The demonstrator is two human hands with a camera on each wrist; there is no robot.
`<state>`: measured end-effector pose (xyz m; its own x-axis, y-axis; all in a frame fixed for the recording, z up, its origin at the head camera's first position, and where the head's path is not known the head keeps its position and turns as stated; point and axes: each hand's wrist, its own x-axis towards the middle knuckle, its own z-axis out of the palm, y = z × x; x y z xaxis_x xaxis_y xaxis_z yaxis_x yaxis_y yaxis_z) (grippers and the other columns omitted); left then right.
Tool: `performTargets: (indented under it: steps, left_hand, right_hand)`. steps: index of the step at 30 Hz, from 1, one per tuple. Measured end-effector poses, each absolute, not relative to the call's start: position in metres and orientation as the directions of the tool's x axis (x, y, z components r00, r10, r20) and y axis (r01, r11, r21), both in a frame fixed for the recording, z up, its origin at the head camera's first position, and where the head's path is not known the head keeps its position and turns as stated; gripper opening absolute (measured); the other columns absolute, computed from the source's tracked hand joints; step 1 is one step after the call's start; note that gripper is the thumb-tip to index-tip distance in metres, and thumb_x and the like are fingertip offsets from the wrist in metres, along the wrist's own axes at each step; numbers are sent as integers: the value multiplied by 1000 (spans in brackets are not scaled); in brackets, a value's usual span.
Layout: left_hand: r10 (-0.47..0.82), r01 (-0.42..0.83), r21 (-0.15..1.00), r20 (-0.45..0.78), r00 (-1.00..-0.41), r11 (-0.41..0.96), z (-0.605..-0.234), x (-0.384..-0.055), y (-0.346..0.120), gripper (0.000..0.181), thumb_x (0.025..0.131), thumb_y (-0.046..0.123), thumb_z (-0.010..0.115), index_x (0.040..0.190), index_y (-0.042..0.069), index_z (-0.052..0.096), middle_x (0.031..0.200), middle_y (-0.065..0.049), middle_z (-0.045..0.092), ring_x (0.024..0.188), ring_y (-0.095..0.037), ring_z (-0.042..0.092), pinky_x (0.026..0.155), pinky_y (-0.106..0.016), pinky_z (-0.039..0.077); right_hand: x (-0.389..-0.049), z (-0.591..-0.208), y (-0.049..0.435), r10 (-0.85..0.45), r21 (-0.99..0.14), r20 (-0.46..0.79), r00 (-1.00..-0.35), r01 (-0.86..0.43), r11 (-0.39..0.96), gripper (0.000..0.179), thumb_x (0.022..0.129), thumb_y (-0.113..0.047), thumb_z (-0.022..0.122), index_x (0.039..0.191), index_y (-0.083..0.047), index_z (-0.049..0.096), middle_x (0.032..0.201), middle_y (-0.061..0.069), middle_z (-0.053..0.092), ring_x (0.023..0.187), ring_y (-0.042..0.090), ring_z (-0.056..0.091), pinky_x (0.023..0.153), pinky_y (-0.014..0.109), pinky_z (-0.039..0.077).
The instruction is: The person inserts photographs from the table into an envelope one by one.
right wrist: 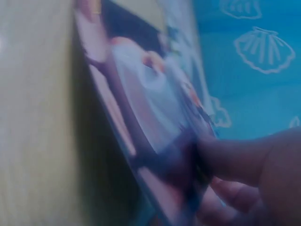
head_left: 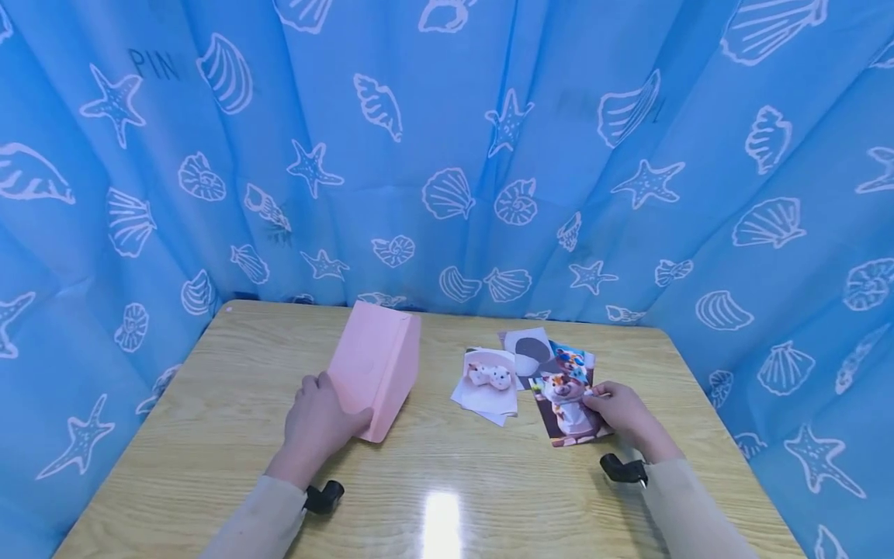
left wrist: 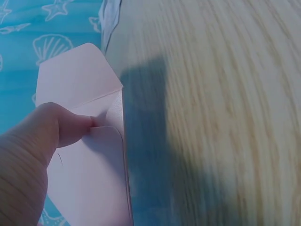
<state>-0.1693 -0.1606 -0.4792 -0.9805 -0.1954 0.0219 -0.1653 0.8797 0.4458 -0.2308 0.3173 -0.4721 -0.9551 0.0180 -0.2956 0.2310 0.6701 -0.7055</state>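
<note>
A pink envelope [head_left: 370, 357] stands tilted at the left of the table, its flap unfolded in the left wrist view. My left hand [head_left: 320, 415] grips it, the thumb [left wrist: 66, 123] at the edge of the envelope's pocket. Off to the right, my right hand [head_left: 632, 415] pinches a photo card [head_left: 569, 415] by its right edge, thumb on the front. The card pictures an orange-and-white animal figure in a white garment. In the right wrist view the same card [right wrist: 146, 103] is blurred and leans up from the table.
Between the hands lies a small stack of cards [head_left: 485, 400], the top one showing a spotted sleep mask. Behind the held card are a grey-and-white card [head_left: 528, 349] and a colourful picture card [head_left: 574, 359]. A blue shell-patterned curtain [head_left: 447, 155] borders the wooden table [head_left: 391, 497].
</note>
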Motion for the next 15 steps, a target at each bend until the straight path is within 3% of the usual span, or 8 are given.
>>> performTargets:
  steps: [8, 15]
  left_hand:
    - [-192, -165, 440, 16, -981, 883, -483, -170, -162, 95, 70, 55, 74, 125, -15, 41, 110, -28, 45, 88, -34, 50, 67, -50, 50]
    - [-193, -169, 440, 11, -981, 882, -487, -172, -161, 96, 71, 56, 74, 127, -15, 40, 112, -27, 45, 89, -33, 50, 69, -49, 50]
  right_hand:
    - [-232, -452, 315, -44, -793, -352, -935, 273, 545, 29, 99, -20, 55, 108, 7, 54, 81, 6, 58, 68, 14, 54, 59, 30, 49]
    - [-240, -452, 302, 12, -888, -209, -978, 195, 417, 32, 99, -22, 56, 113, 6, 50, 88, 4, 62, 75, 10, 57, 65, 28, 50]
